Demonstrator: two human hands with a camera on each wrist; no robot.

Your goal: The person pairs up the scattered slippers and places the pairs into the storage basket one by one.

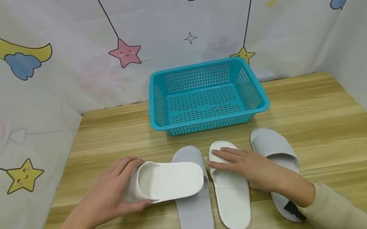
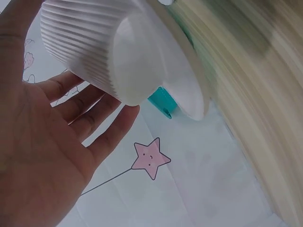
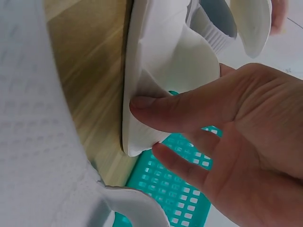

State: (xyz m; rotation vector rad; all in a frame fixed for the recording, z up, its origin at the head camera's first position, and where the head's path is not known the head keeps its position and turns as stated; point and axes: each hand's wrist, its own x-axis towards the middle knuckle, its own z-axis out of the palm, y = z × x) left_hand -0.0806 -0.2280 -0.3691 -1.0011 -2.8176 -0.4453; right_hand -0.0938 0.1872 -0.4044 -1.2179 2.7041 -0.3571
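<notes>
While a person's left hand (image 1: 109,193) grips a white slipper (image 1: 180,179) by its ribbed toe end, thumb along the near side and fingers along the far side, the work looks to me to be at an early point. From where I stand, all four slippers are outside the blue basket (image 1: 211,120), which sits by the middle of the worktop's (image 1: 327,124) far edge. That gripped slipper lies crosswise over the left grey slipper (image 1: 196,219), heel pointing toward the worktop's right edge; whether the two touch, I can't tell. The second white slipper (image 1: 234,207) lies sole down in front of the basket, its heel toward the near edge. The right hand (image 1: 254,167) is on its toe and strap, thumb and fingers loosely spread and touching it rather than clenched round it, as the right wrist view also suggests. Closest to the worktop's right edge is the right grey slipper (image 1: 272,144), partly hidden beneath that forearm. So one slipper is in hand, one is being touched, and the grey pair lies unheld on the wood.
</notes>
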